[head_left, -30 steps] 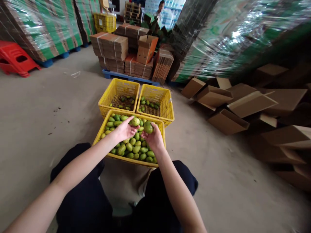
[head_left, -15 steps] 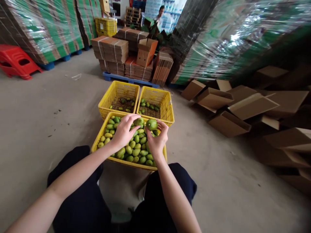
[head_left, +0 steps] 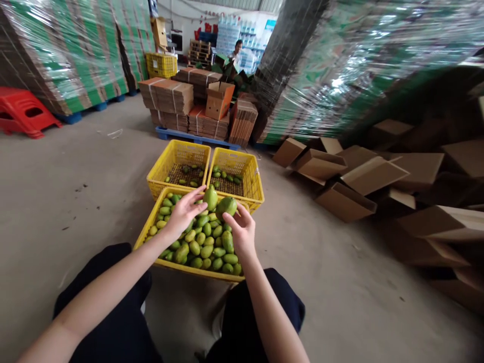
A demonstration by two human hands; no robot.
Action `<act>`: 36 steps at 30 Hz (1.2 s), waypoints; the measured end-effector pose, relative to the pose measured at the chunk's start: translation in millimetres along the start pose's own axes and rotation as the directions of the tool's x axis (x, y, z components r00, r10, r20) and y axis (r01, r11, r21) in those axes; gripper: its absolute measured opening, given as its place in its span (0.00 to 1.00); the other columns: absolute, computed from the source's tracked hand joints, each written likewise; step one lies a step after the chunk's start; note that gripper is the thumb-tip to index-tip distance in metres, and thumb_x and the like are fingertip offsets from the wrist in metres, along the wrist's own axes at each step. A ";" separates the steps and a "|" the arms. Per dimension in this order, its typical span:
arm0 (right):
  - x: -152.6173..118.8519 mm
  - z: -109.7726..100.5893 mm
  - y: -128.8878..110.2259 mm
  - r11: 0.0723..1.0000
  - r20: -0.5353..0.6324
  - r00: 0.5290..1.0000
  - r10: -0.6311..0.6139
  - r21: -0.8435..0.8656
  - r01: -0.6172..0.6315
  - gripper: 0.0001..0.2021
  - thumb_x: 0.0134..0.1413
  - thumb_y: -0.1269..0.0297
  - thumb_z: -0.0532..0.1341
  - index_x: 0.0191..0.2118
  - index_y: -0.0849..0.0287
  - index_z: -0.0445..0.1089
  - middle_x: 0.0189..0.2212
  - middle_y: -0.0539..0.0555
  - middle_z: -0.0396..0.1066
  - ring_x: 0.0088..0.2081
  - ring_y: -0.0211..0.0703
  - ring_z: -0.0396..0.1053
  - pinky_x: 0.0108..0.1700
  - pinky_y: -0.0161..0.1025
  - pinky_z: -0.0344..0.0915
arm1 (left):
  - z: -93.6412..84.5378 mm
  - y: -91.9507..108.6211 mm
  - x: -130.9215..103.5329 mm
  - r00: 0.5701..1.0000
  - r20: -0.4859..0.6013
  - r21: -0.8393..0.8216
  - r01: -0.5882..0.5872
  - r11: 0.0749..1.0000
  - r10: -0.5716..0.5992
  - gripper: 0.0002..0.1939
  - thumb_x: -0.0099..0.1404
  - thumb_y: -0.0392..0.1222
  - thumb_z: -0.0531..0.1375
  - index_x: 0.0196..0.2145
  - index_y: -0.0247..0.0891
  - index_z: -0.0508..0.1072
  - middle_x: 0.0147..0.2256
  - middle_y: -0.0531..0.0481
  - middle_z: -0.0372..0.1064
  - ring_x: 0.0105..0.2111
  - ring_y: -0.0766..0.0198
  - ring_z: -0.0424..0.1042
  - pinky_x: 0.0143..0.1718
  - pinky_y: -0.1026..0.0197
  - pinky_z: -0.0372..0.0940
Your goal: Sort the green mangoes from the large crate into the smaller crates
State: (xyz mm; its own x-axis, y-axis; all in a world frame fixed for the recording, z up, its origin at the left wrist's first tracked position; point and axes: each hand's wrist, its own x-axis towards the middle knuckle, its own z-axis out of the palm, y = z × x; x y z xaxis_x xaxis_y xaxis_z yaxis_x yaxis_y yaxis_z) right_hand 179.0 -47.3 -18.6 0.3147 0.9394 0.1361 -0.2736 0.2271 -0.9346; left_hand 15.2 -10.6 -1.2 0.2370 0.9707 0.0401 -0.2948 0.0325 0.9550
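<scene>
Our left hand (head_left: 186, 210) pinched a smooth green fruit (head_left: 210, 198) at the fingertips, and our right hand (head_left: 242, 228) gripped a rounder fruit (head_left: 227, 207) between thumb and fingers. The smooth one lay just past the left fingertips, nearer that hand, its long axis close to upright and its narrower end pointing up. The rounder one lay up and to the left of our right hand, nearer that one, its long axis slanting from lower left to upper right; we couldn't tell which end was the stem. The two fruits sat side by side over the front crate (head_left: 189, 268), and whether they touched we couldn't tell. Below them spread a pile of fruit (head_left: 206, 251). Beyond stood the back left crate (head_left: 162, 164) and the back right crate (head_left: 252, 179), each holding a few fruits, then flat boxes (head_left: 166, 96) on a blue pallet (head_left: 181, 135).
</scene>
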 end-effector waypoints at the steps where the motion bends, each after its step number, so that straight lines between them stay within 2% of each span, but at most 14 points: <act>1: 1.8 0.2 0.0 0.995 0.004 0.998 0.061 0.076 -0.061 0.17 0.42 0.62 0.72 0.41 0.53 0.76 0.40 0.51 0.78 0.44 0.48 0.75 0.50 0.45 0.70 | 1.0 0.9 1.1 0.996 -0.003 -0.105 0.083 0.991 -0.084 0.24 0.59 0.39 0.67 0.53 0.40 0.75 0.47 0.44 0.76 0.47 0.57 0.76 0.52 0.55 0.71; 5: 6.8 0.6 -0.2 0.919 0.087 0.961 0.263 0.280 -0.277 0.13 0.45 0.54 0.66 0.37 0.54 0.75 0.34 0.51 0.78 0.39 0.49 0.76 0.40 0.43 0.73 | 4.6 6.1 4.2 0.923 0.001 -0.413 0.350 0.841 -0.384 0.10 0.64 0.38 0.60 0.42 0.32 0.77 0.37 0.41 0.78 0.39 0.59 0.79 0.44 0.59 0.74; 9: 4.8 2.4 1.1 0.879 0.143 0.919 0.367 0.270 -0.393 0.20 0.49 0.44 0.63 0.35 0.58 0.75 0.28 0.54 0.76 0.30 0.47 0.74 0.30 0.42 0.71 | 7.0 6.7 6.3 0.826 0.004 -0.579 0.461 0.672 -0.563 0.16 0.71 0.42 0.53 0.35 0.29 0.75 0.28 0.43 0.74 0.26 0.66 0.75 0.28 0.68 0.72; 12: 1.6 5.3 3.5 0.875 0.144 0.919 0.368 0.279 -0.395 0.14 0.42 0.53 0.71 0.31 0.57 0.73 0.25 0.48 0.73 0.21 0.36 0.67 0.22 0.35 0.64 | 8.7 2.3 7.2 0.786 0.061 -0.607 0.518 0.603 -0.615 0.13 0.72 0.39 0.54 0.34 0.30 0.73 0.24 0.48 0.71 0.18 0.73 0.67 0.20 0.72 0.65; 15: 0.9 7.2 5.2 0.854 0.157 0.913 0.377 0.322 -0.408 0.13 0.36 0.63 0.73 0.27 0.57 0.69 0.24 0.45 0.71 0.17 0.29 0.60 0.18 0.31 0.56 | 9.5 -0.7 6.2 0.802 0.060 -0.616 0.499 0.610 -0.595 0.15 0.72 0.45 0.55 0.32 0.33 0.72 0.21 0.52 0.67 0.14 0.75 0.60 0.14 0.72 0.57; 17: 1.7 7.4 5.8 0.836 0.184 0.904 0.385 0.345 -0.426 0.11 0.38 0.63 0.72 0.25 0.58 0.69 0.24 0.46 0.72 0.15 0.27 0.55 0.16 0.31 0.54 | 8.9 -0.5 5.5 0.817 0.057 -0.636 0.472 0.610 -0.574 0.22 0.72 0.55 0.53 0.30 0.34 0.71 0.18 0.55 0.62 0.12 0.75 0.56 0.12 0.71 0.53; 19: 2.5 7.7 6.0 0.820 0.197 0.902 0.384 0.377 -0.431 0.11 0.41 0.60 0.70 0.25 0.58 0.69 0.24 0.46 0.72 0.14 0.28 0.54 0.16 0.31 0.54 | 7.6 0.4 5.7 0.828 0.049 -0.665 0.444 0.600 -0.559 0.26 0.71 0.60 0.52 0.29 0.34 0.71 0.18 0.55 0.61 0.12 0.74 0.56 0.12 0.71 0.54; 22: 2.5 9.9 5.9 0.782 0.181 0.893 0.412 0.432 -0.449 0.11 0.44 0.56 0.68 0.26 0.58 0.71 0.22 0.49 0.72 0.17 0.32 0.61 0.17 0.31 0.56 | 5.4 -0.9 8.7 0.816 -0.029 -0.693 0.400 0.600 -0.577 0.21 0.71 0.55 0.54 0.30 0.34 0.72 0.20 0.52 0.65 0.16 0.73 0.63 0.16 0.71 0.60; 25: 1.5 13.5 6.0 0.749 0.109 0.868 0.484 0.462 -0.476 0.11 0.46 0.56 0.68 0.29 0.59 0.72 0.24 0.51 0.74 0.23 0.36 0.69 0.20 0.30 0.62 | 3.3 -6.8 12.5 0.749 -0.146 -0.679 0.399 0.616 -0.646 0.16 0.73 0.47 0.54 0.34 0.33 0.73 0.21 0.52 0.66 0.17 0.72 0.65 0.17 0.72 0.63; 27: 1.2 15.0 7.1 0.738 0.066 0.854 0.516 0.473 -0.482 0.11 0.47 0.56 0.68 0.30 0.58 0.73 0.26 0.51 0.75 0.25 0.37 0.71 0.22 0.30 0.65 | 1.9 -10.5 13.7 0.721 -0.156 -0.669 0.426 0.609 -0.675 0.15 0.74 0.42 0.51 0.34 0.33 0.73 0.21 0.51 0.68 0.18 0.71 0.67 0.18 0.72 0.64; 30: 1.4 15.4 11.4 0.678 0.138 0.815 0.562 0.488 -0.550 0.11 0.50 0.56 0.67 0.33 0.59 0.74 0.25 0.51 0.75 0.24 0.36 0.70 0.22 0.29 0.66 | 0.7 -10.3 12.9 0.719 -0.065 -0.697 0.463 0.547 -0.692 0.16 0.74 0.36 0.47 0.34 0.32 0.72 0.24 0.47 0.71 0.22 0.67 0.72 0.21 0.69 0.69; 32: 2.2 15.5 15.2 0.625 0.210 0.771 0.601 0.479 -0.617 0.12 0.53 0.54 0.65 0.34 0.60 0.74 0.23 0.51 0.73 0.22 0.35 0.69 0.21 0.29 0.65 | 0.7 -6.2 11.9 0.729 -0.028 -0.733 0.450 0.510 -0.683 0.17 0.74 0.40 0.47 0.34 0.31 0.72 0.25 0.45 0.71 0.23 0.65 0.72 0.21 0.67 0.69; 34: 3.2 16.4 18.7 0.603 0.234 0.729 0.643 0.433 -0.670 0.12 0.56 0.53 0.63 0.34 0.58 0.73 0.22 0.50 0.73 0.21 0.36 0.68 0.19 0.30 0.64 | 1.3 -1.5 11.8 0.754 -0.045 -0.753 0.406 0.518 -0.656 0.17 0.74 0.44 0.50 0.33 0.31 0.71 0.24 0.46 0.70 0.21 0.66 0.70 0.19 0.67 0.69; 36: 4.3 17.9 20.6 0.601 0.229 0.690 0.686 0.355 -0.716 0.11 0.58 0.54 0.63 0.33 0.57 0.71 0.21 0.50 0.72 0.20 0.38 0.68 0.18 0.32 0.65 | 2.0 1.3 13.4 0.772 -0.103 -0.745 0.358 0.563 -0.627 0.13 0.72 0.43 0.55 0.32 0.32 0.70 0.24 0.48 0.69 0.20 0.69 0.68 0.19 0.70 0.67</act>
State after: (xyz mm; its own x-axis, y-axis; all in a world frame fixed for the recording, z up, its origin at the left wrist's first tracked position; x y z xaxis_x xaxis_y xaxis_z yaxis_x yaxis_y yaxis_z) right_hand 158.4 -34.0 -31.4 -0.1785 0.8631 -0.4725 -0.7128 -0.4445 -0.5426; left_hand 19.9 2.0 1.1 0.2723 0.7535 -0.5984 -0.7706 0.5432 0.3333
